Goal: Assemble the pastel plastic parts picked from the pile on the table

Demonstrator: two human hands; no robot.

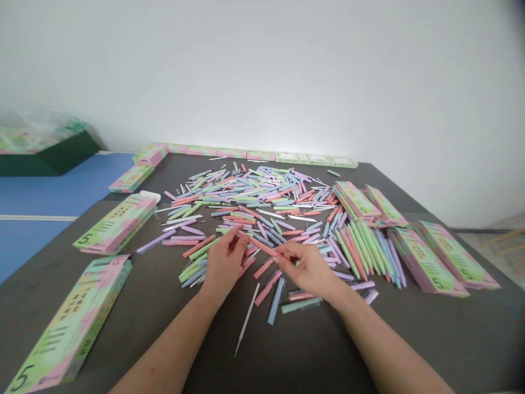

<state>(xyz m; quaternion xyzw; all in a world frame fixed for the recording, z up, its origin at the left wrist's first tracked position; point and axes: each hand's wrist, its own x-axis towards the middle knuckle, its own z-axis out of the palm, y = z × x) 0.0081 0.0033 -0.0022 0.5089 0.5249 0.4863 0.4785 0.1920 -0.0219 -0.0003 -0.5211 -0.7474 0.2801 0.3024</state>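
Left fingers (240, 244) opposite right fingers (289, 250), pen (262, 245) between

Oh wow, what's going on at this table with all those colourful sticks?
A person holds a coral pen-like stick between both bare hands, the left hand at one end and the right hand at the other. Many loose sticks lie scattered beyond on the dark table. A neater row lies to the right, and printed boxes lie along both sides and the far edge.

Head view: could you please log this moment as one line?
left hand: holding coral pen | right hand: holding same pen | nearby: white stick
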